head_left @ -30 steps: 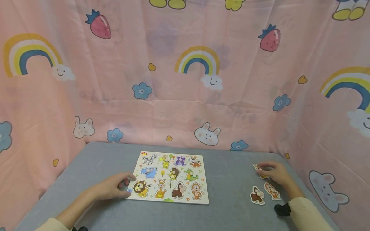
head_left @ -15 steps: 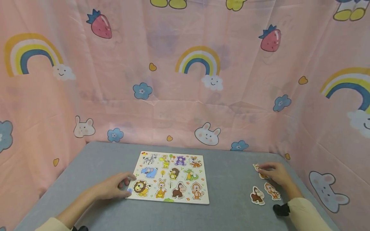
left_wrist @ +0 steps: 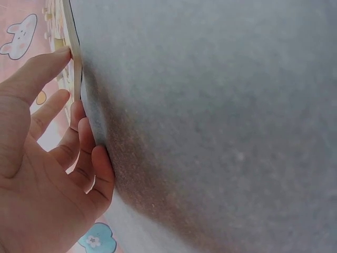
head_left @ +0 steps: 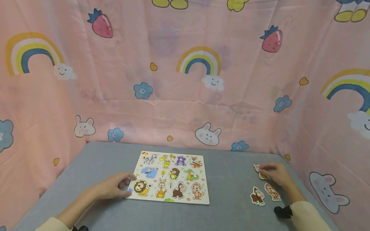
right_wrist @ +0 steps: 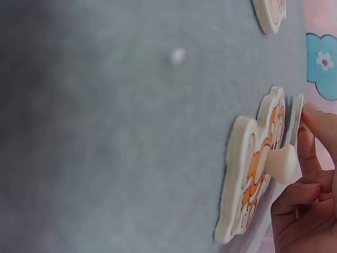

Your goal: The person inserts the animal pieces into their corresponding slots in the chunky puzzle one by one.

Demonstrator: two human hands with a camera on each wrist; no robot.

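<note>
A white puzzle board (head_left: 156, 200) printed with several cartoon animals lies flat on the table. Thumb and index fingertip of my left hand (head_left: 112, 187) rest at its left edge; the other fingers bend down against the tabletop in the left wrist view. On the right side, my right hand (head_left: 276, 173) pinches a kangaroo puzzle piece (head_left: 262, 176), partly hidden by the fingers and edge-on in the right wrist view (right_wrist: 298, 118). Close below this hand lie a monkey puzzle piece (head_left: 272, 192), its pale knob (right_wrist: 282, 164) sticking up, and a gorilla puzzle piece (head_left: 257, 196).
The grey-covered table (head_left: 231, 179) has a stretch of cloth between the board and the loose pieces. A pink patterned curtain (head_left: 173, 112) encloses the table at the back and both sides.
</note>
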